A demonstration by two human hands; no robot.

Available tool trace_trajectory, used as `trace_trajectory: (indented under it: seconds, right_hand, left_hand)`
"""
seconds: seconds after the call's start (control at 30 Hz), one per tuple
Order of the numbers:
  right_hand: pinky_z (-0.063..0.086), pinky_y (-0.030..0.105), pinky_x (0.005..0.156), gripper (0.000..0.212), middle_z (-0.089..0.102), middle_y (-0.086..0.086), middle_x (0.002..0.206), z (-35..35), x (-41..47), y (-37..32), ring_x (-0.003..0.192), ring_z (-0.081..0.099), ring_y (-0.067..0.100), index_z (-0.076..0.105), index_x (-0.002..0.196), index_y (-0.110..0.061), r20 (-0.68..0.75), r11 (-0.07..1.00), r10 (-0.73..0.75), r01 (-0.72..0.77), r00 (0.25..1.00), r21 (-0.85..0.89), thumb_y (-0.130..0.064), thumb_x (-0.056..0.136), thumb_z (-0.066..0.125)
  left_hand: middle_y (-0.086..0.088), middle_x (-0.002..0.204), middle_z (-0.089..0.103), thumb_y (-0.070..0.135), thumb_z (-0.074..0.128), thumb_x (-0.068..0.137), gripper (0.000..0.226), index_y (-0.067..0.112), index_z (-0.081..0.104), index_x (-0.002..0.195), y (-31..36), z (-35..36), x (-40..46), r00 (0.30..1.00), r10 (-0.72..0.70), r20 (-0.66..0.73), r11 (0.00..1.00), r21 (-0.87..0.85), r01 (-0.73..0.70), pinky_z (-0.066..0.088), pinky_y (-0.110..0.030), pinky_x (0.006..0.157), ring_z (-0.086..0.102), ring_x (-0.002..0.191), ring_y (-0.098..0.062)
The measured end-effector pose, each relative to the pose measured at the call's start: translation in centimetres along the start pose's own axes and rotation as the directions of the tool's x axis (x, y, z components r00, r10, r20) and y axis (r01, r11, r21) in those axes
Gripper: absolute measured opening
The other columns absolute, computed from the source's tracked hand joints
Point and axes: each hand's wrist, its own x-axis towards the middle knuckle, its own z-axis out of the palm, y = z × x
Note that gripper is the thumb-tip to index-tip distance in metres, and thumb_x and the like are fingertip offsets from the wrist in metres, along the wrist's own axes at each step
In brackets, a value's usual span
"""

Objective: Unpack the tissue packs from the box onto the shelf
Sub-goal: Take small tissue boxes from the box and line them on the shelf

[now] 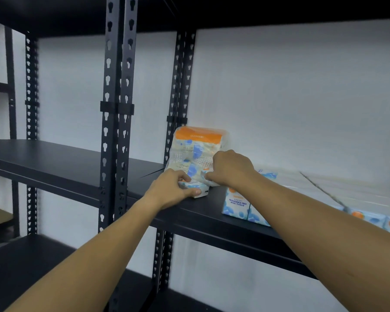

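A plastic-wrapped bundle of tissue packs (195, 152), orange on top with blue dots, stands tilted on the black metal shelf (77, 163) against the back upright. My left hand (173, 188) grips the bundle's lower front corner, thumb on its end. My right hand (231, 168) pinches the clear wrap at the bundle's lower right. A row of tissue packs (302, 194) lies on the shelf to the right, partly behind my right forearm. No box is in view.
Black perforated uprights (117, 109) stand left of the bundle, with a second pair (180, 86) behind it. Another shelf board (20, 266) lies below, and one spans overhead. A white wall backs the rack. The shelf stretches bare to the left of the bundle.
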Motion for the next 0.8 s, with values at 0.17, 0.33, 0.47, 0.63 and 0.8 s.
trace_trajectory:
  seconds: [0.17, 0.33, 0.47, 0.63, 0.8]
  right_hand:
    - [0.038, 0.030, 0.060, 0.039, 0.055, -0.002, 0.079, 0.2, 0.0, -0.4, 0.076, 0.057, 0.018, 0.048, 0.074, -0.020, 0.096, 0.998, -0.003, 0.010, 0.995, -0.070, -0.054, 0.088, 0.061]
    - [0.044, 0.030, 0.064, 0.035, 0.057, 0.001, 0.066, -0.5, 0.1, -0.7, 0.060, 0.055, 0.019, 0.047, 0.066, -0.017, 0.256, 1.000, -0.007, 0.009, 0.967, -0.007, -0.039, 0.093, 0.052]
    - [0.041, 0.028, 0.060, 0.017, 0.061, 0.007, 0.064, -1.4, 0.1, -0.6, 0.058, 0.050, 0.021, 0.052, 0.066, -0.012, 0.383, 1.000, -0.026, 0.026, 0.923, 0.004, -0.019, 0.081, 0.054]
    - [0.052, 0.031, 0.072, 0.022, 0.077, 0.005, 0.089, -1.4, -0.1, -0.5, 0.069, 0.064, 0.019, 0.074, 0.094, -0.013, 0.416, 0.998, -0.059, 0.069, 0.907, -0.007, -0.023, 0.075, 0.071]
    - [0.054, 0.036, 0.084, 0.027, 0.074, -0.001, 0.091, -0.4, 0.1, -0.5, 0.086, 0.069, 0.020, 0.069, 0.094, -0.019, 0.341, 0.992, -0.055, 0.092, 0.938, -0.092, -0.035, 0.074, 0.080]
  left_hand:
    - [0.014, 0.102, 0.062, 0.066, 0.068, 0.061, 0.046, 0.037, 0.061, 0.097, -0.1, 0.3, -0.5, 0.999, -0.008, -0.042, 1.000, -0.008, 0.008, 0.055, -0.041, 0.085, 0.061, 0.092, -0.010]
    - [0.004, 0.124, 0.060, 0.038, 0.071, 0.079, 0.034, 0.027, 0.069, 0.111, -0.8, -0.3, -0.3, 0.998, 0.059, 0.010, 0.998, -0.005, -0.058, 0.043, -0.028, 0.100, 0.054, 0.116, -0.015]
    - [0.003, 0.136, 0.055, 0.027, 0.068, 0.087, 0.038, 0.023, 0.065, 0.125, -0.8, -0.8, -0.3, 0.995, 0.065, 0.071, 0.998, -0.020, -0.064, 0.034, -0.020, 0.099, 0.050, 0.124, -0.014]
    - [0.008, 0.127, 0.060, 0.025, 0.068, 0.088, 0.034, 0.024, 0.063, 0.121, -1.1, -0.6, -0.1, 0.996, 0.058, 0.068, 0.997, -0.052, -0.055, 0.037, -0.019, 0.095, 0.054, 0.117, -0.009]
    - [0.011, 0.124, 0.062, 0.034, 0.070, 0.085, 0.026, 0.034, 0.060, 0.109, -1.5, 0.1, 0.4, 0.999, 0.021, 0.043, 0.999, -0.049, -0.018, 0.047, -0.034, 0.100, 0.058, 0.112, -0.010]
